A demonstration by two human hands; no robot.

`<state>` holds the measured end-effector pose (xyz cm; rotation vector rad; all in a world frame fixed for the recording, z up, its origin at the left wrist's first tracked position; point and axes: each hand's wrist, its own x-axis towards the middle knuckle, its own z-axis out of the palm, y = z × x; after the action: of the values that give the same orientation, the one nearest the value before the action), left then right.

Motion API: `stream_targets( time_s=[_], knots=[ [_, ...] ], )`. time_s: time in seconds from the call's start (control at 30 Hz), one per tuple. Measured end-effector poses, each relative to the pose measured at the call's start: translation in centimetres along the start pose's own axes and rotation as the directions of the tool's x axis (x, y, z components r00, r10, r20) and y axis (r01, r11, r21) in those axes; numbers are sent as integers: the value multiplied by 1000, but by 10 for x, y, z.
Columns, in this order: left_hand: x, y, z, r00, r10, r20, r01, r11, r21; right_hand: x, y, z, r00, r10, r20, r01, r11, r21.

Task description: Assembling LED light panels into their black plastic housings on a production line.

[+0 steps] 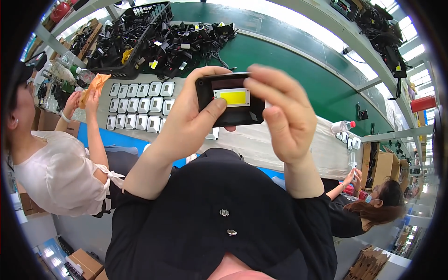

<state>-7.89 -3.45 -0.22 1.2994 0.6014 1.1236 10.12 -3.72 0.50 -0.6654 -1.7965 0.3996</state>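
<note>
My left hand (191,109) grips a black rectangular lamp housing (237,116) by its left side, held up above the worktable in front of my chest. Inside the housing sits a yellow LED panel (237,97) with a pale border, and my left thumb presses at its lower left corner. At the housing's right side is my right hand (291,121), its fingers stretched over the upper right edge and blurred by motion. The right thumb stands apart from these fingers, beside the housing; whether the fingertips touch the panel I cannot tell.
Rows of white-framed lamp units (138,106) lie on the covered worktable (298,135). Behind them are a pile of black cabled parts (186,44) and a black crate (128,70). Co-workers sit left and right. A bottle (343,126) stands at right, below a metal shelf frame (340,35).
</note>
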Motion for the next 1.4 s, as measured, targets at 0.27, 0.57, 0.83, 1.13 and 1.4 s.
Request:
stream_targets(
  time_s=[0.27, 0.57, 0.83, 1.13, 1.4],
  knots=[
    [-1, -15, 37, 981, 190, -40, -179, 964, 195, -15, 6, -14, 866, 498, 34, -482, 817, 317],
    [7, -37, 50, 931, 358, -67, -300, 858, 417, -17, 11, -40, 874, 461, 155, -473, 880, 46],
    [101, -34, -81, 805, 458, -376, -71, 704, 706, -23, 78, -20, 757, 630, 172, -647, 759, 71],
    [249, -45, -485, 393, 800, -452, 342, 329, 880, 11, 294, 110, 445, 837, 318, -862, 497, -103],
    [241, -183, -468, 573, 619, -537, 187, 539, 821, 21, 559, 245, 430, 897, -99, -669, 243, -702]
  ],
)
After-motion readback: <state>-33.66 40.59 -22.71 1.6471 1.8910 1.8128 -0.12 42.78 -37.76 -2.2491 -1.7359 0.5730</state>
